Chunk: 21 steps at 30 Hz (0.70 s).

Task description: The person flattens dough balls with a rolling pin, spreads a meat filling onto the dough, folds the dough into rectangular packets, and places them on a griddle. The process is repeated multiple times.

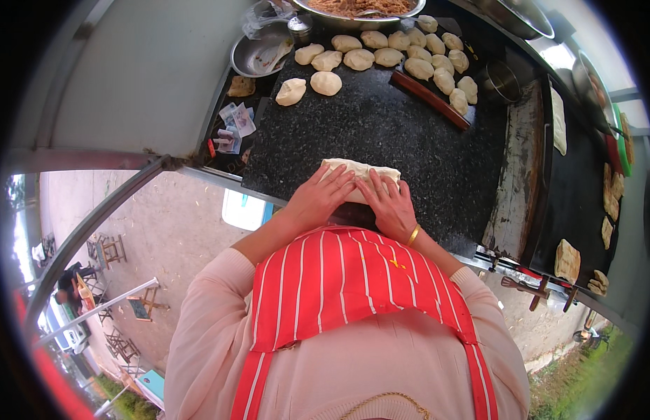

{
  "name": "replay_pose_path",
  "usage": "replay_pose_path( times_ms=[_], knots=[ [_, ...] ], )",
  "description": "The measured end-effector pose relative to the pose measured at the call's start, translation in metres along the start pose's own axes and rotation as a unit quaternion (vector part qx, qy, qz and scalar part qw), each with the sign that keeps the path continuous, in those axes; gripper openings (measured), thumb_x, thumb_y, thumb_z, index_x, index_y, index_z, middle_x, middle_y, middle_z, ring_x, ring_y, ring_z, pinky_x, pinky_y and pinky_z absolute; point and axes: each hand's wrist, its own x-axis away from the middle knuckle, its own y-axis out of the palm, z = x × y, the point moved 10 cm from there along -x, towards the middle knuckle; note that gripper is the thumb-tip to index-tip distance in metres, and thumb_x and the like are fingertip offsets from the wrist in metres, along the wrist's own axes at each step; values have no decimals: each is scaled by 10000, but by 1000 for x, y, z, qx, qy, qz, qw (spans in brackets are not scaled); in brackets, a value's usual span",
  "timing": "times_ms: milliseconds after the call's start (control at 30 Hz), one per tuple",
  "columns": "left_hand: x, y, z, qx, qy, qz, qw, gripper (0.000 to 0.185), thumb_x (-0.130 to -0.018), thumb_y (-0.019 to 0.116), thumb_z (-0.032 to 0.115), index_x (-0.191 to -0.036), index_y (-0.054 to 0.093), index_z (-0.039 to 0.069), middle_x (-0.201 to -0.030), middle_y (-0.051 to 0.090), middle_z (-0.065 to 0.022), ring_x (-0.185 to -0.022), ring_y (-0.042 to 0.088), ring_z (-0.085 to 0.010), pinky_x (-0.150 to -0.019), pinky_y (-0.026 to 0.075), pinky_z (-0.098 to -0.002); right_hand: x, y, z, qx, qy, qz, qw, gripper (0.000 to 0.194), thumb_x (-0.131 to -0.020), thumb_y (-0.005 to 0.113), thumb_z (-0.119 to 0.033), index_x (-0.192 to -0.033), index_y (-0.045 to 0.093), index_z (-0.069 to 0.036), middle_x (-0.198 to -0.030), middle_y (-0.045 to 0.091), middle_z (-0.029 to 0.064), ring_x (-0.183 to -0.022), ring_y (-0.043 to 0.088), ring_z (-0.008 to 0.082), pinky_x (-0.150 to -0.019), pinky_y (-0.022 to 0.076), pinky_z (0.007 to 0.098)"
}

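Near the front edge of the black speckled stone worktop (356,126) lies a flattened, folded piece of dough (362,167). My left hand (325,195) rests on its left part and my right hand (388,202) on its right part, fingers slightly spread and pressed flat, the fingertips close together at the middle. A gold-coloured bracelet is on my right wrist. Whether filling is inside the dough cannot be seen. Beyond, several dough pieces (359,60) sit in rows, and a reddish-brown wooden rolling pin or bar (429,101) lies diagonally beside them.
At the back stand a large metal bowl of filling (419,7) and a smaller steel bowl (235,56). Banknotes (243,119) lie at the left. On the right, a black griddle (550,210) holds flatbreads (567,261); a spatula (519,285) hangs at its front edge.
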Motion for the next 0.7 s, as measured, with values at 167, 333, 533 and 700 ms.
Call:
replay_pose_path(
  times_ms=[167,333,533,700],
  knots=[
    [-9,8,-4,-7,-9,-38,999,601,-931,652,284,-1455,507,29,-1582,439,-126,-1493,373,-296,-1239,261,-487,-1,-5,-5,-7,10,5,1000,640,-873,594,-104,-1502,480,-104,-1507,530,119,-1364,493,355,-1106,351,581],
    [-22,28,-4,39,6,-65,997,739,-965,601,439,-1558,387,53,-1642,349,-118,-1545,268,-273,-1263,204,-437,2,10,15,-37,90,11,995,635,-925,637,-247,-1505,459,-59,-1548,483,131,-1491,362,332,-1225,254,522],
    [-27,35,-11,40,17,-109,993,766,-991,515,528,-1586,339,79,-1665,290,-135,-1557,233,-290,-1272,165,-444,0,17,25,-57,124,-6,991,712,-972,583,-432,-1532,405,-30,-1613,381,161,-1525,302,321,-1254,218,473],
    [-21,34,-18,33,24,-117,992,777,-1000,476,553,-1603,304,94,-1675,255,-160,-1563,207,-311,-1275,140,-468,1,18,22,-68,138,-10,988,754,-986,529,-504,-1541,385,-14,-1632,336,182,-1534,279,326,-1260,198,472]
  ],
)
